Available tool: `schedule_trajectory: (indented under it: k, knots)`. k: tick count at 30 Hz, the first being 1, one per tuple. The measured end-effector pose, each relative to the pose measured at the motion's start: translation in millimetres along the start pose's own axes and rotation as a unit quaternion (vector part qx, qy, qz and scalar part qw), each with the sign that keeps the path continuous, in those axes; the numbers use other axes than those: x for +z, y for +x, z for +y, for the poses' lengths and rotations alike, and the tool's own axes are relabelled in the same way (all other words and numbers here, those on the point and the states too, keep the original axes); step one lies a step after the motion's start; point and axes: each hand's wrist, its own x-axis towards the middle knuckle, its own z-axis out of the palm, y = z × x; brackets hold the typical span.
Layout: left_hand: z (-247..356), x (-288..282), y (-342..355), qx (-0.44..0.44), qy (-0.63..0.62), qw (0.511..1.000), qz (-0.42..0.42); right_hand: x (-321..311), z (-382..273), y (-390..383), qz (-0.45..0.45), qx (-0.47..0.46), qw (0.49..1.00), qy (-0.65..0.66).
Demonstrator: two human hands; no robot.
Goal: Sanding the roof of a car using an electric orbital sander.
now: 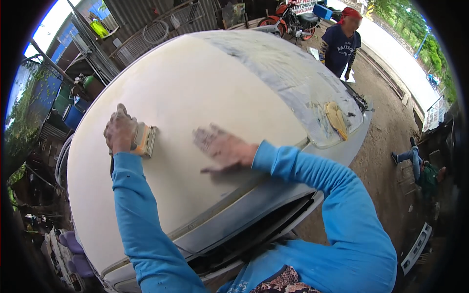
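A car roof (181,83) coated in dull cream-white stretches out below me. My left hand (119,129), dusty and gloved-looking, is wrapped round an orange and grey power sander (145,140), whose flat pad rests on the left part of the roof. Over the middle of the roof is my right hand (222,146), palm down with its fingers spread and holding nothing. It looks laid on the surface, slightly smeared by motion. Beyond the roof's right edge, the windshield (278,73) is smeared and covered with a whitish film. A crumpled tan cloth or glove (335,119) lies on it.
A person (340,46) in a dark shirt and red head covering stands past the windshield. Behind is a red motorcycle (293,22). Another person (425,171) sits at right, near a loose bumper (416,248). Purple seats (75,251) and a blue drum (73,115) are at left.
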Motion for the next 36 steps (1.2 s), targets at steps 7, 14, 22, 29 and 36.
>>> schedule_trajectory:
  k: [7, 14, 22, 29, 36]
  knots:
    - [-3, 4, 6, 0.014, -0.022, 1.000, 0.004, 3, -3, 16, 0.044, 0.003, 0.999, 0.010]
    - [-2, 7, 12, 0.019, -0.002, 1.000, -0.003, -34, 174, -188, 0.262, 0.348, 0.900, -0.012]
    - [-1, 6, 13, 0.003, 0.016, 1.000, -0.008, 19, 229, -366, 0.185, 0.643, 0.743, 0.007]
    - [-2, 0, 6, -0.005, -0.007, 1.000, -0.012, -47, 194, -302, 0.326, 0.562, 0.760, 0.006]
    - [1, -2, 5, -0.009, 0.002, 1.000, -0.017, -53, -44, -87, 0.293, 0.003, 0.950, 0.110]
